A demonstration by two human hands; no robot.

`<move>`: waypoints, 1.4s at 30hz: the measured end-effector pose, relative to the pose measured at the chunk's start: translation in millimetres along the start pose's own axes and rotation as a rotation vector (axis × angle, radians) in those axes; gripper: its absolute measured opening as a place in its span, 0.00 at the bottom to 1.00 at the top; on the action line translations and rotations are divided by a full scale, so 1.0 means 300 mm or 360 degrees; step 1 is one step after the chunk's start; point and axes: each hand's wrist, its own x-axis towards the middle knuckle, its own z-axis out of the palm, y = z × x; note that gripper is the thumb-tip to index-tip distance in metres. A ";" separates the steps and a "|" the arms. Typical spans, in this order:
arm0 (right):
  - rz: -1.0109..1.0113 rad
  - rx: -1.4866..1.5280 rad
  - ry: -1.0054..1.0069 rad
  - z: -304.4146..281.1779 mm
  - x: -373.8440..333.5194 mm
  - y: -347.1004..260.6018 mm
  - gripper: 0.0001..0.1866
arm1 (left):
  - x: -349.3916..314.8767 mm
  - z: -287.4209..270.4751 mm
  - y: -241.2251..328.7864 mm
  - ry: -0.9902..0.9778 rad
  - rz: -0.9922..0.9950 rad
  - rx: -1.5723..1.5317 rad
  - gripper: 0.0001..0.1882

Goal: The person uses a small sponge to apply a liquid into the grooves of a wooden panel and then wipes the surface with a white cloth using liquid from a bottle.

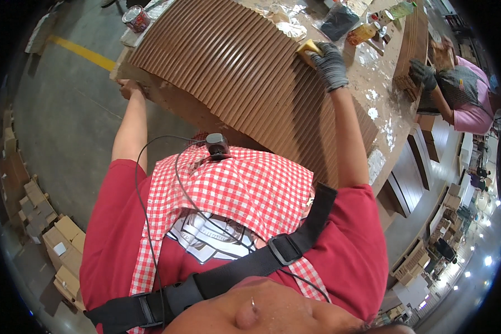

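A brown ribbed wooden panel (222, 61) lies across the worktable in front of me, its ridges running side by side over a gently curved surface. My right hand (329, 65), in a grey glove, is closed on a yellow sponge-like block (309, 51) and presses it on the ridges toward the panel's far right. Bare, my left hand (131, 88) grips the worktable's edge (121, 68) at the near left corner, beside the panel; some of its fingers are hidden.
A paint can (136, 19) stands at the far left. Bottles (363, 33) and a black plastic bag (338, 22) sit beyond the panel. At right, a co-worker in pink (468, 94) handles wooden pieces. Cardboard boxes (67, 239) are stacked on the floor at left.
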 end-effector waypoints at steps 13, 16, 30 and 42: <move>-0.0124 0.0362 -0.0274 0.023 -0.530 -0.428 0.24 | -0.051 -0.042 0.022 0.0033 -0.0070 -0.0016 0.38; -0.0038 0.0479 -0.0602 0.003 -0.601 -0.510 0.25 | -0.010 -0.023 0.009 0.0121 0.0017 0.0249 0.38; 0.0045 0.0389 0.0164 0.054 0.023 -0.069 0.19 | -0.014 0.003 0.028 0.0091 0.0120 0.0238 0.37; 0.0135 0.0335 -0.0499 0.043 -0.364 -0.398 0.17 | 0.013 0.027 0.010 0.0026 -0.0046 0.0087 0.38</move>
